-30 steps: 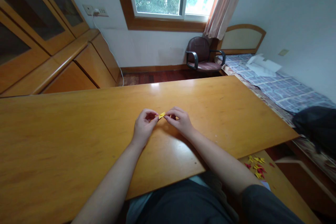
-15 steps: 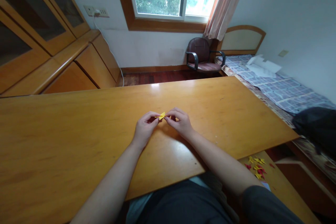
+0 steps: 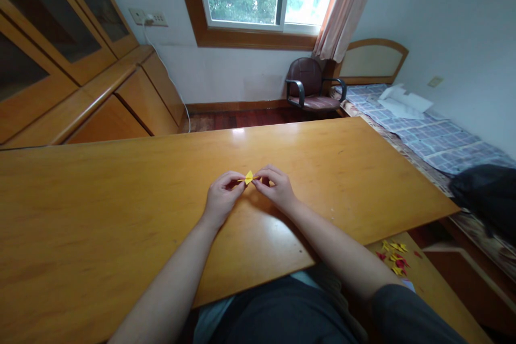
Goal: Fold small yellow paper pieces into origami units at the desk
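A small yellow origami crane [image 3: 249,177] is held between my two hands, just above the wooden table [image 3: 133,199]. My left hand [image 3: 224,193] pinches its left end between thumb and fingers. On the other side, my right hand [image 3: 277,187] pinches the right end in the same way. The pointed yellow middle shows between the fingertips, while both ends are partly covered by my fingers.
Several yellow and red folded paper pieces [image 3: 397,259] lie on a lower wooden surface [image 3: 431,293] at the right. Beyond the table are a brown armchair [image 3: 306,83] and a bed [image 3: 427,134] with a black bag [image 3: 487,199]. Wooden cabinets [image 3: 92,86] stand at the left.
The yellow middle of the paper crane has changed shape slightly and looks more spread and upright. Both hands stay in nearly the same place, still pinching it.
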Demonstrator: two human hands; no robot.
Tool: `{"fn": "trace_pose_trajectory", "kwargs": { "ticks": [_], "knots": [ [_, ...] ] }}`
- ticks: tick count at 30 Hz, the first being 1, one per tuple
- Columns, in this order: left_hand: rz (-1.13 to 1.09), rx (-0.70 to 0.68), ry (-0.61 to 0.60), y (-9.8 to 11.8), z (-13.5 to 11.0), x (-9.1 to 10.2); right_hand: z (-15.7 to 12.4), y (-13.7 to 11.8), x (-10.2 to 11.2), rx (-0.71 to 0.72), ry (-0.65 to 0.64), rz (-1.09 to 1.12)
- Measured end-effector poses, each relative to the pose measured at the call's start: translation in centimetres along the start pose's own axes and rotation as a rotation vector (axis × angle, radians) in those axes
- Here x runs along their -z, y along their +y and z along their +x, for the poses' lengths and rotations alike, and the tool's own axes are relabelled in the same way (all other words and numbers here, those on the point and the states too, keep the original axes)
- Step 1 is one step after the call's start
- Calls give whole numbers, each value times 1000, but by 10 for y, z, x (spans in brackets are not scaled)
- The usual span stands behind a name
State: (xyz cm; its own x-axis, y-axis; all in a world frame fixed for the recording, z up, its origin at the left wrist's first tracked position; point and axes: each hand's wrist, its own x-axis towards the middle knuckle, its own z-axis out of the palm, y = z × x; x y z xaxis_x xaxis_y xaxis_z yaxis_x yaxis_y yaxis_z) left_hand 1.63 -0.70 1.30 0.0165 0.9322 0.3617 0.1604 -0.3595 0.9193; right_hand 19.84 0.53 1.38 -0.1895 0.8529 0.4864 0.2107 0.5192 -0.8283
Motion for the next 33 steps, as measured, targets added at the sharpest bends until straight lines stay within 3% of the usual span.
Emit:
{"fn": "trace_pose_trajectory", "kwargs": {
  "ticks": [5,14,18,23,27,33],
  "knots": [
    [32,-35,-25,-1,0,3,2,3,1,-57,-75,56],
    [63,-16,-81,-1,0,0,3,4,1,-129,-70,160],
    [78,26,-102,-2,0,0,5,1,1,-145,-52,207],
    [46,91,-129,-3,0,1,6,4,-1,-284,-66,324],
    [31,130,-99,-1,0,1,6,3,-2,-381,-85,415],
    [-41,217,-76,1,1,-2,6,7,-4,-416,-100,461]
  ]
}}
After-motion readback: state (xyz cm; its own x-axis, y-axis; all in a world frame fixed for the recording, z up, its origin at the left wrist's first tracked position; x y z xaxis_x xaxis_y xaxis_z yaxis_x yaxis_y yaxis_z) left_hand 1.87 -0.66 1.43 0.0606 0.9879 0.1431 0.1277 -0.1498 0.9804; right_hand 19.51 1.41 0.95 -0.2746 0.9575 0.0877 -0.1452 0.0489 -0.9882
